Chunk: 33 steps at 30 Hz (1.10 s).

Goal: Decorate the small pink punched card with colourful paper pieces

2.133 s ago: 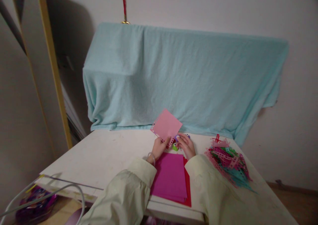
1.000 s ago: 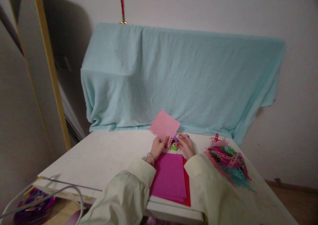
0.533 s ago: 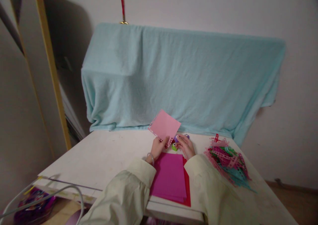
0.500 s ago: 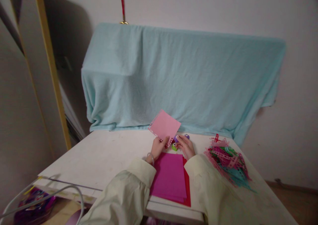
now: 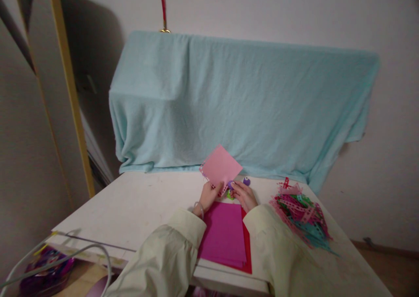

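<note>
My left hand (image 5: 208, 196) is closed on the lower corner of a square of pink paper (image 5: 223, 165), held up at a tilt with its corner pointing away. Rows of punched holes run along its lower-left and lower-right edges. The fingers of my right hand (image 5: 245, 195) are closed round a small purple paper punch (image 5: 231, 184) at the paper's lower-right edge. Whether the paper sits inside the punch is too small to tell. Just below lies a small green punch (image 5: 230, 195) with an eye-like spot, partly covered by my fingers. Another purple punch (image 5: 246, 181) stands behind my right hand.
A stack of magenta paper (image 5: 222, 233) on red sheets (image 5: 248, 249) lies between my forearms. To the right is a loose heap of punched paper strips (image 5: 303, 214). A light blue cloth (image 5: 242, 105) hangs behind the white table (image 5: 131, 209). A cable (image 5: 83, 247) loops at the left edge.
The pink paper has shifted slightly to the right, and the purple punch in my right hand has turned a little against its edge. The paper stack and strips stay put.
</note>
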Each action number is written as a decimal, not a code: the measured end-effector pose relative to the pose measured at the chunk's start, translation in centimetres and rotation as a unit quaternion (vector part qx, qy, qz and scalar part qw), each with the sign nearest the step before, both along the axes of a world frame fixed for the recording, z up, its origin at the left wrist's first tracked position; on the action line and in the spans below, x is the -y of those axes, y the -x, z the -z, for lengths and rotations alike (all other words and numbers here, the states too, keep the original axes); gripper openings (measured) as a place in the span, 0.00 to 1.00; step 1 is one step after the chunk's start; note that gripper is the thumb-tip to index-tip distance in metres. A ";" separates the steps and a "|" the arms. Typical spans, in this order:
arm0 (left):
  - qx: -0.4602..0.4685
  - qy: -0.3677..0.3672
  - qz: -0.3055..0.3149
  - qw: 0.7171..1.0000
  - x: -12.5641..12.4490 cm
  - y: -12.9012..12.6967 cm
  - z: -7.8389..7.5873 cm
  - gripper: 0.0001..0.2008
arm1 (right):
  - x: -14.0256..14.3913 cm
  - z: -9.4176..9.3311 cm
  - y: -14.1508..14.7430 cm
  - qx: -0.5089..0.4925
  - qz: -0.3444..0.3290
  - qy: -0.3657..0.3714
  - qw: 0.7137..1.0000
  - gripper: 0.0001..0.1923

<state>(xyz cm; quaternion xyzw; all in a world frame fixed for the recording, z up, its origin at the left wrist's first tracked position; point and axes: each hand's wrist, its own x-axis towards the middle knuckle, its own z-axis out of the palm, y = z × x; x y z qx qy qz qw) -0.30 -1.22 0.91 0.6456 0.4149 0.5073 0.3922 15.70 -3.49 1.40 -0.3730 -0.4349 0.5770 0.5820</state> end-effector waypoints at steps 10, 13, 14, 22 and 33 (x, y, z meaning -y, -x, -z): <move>-0.075 -0.025 0.000 0.997 -0.4 -0.1 0.5 0.26 | 0.0 0.3 0.3 0.009 -0.003 -0.001 1.000 0.13; -0.086 -0.029 0.005 0.996 -0.4 -0.1 0.4 0.27 | 0.1 0.1 0.3 0.020 -0.019 0.004 1.000 0.14; -0.093 -0.028 0.007 0.995 -0.3 0.0 0.4 0.27 | 0.1 0.1 0.3 0.024 -0.025 0.005 0.999 0.14; -0.105 -0.036 0.010 0.994 -0.2 0.0 0.4 0.28 | 0.3 0.0 0.2 0.036 -0.032 0.004 0.999 0.15; -0.087 -0.035 0.013 0.995 -0.2 -0.1 0.4 0.26 | 0.5 -0.4 0.3 0.030 -0.020 0.011 0.999 0.17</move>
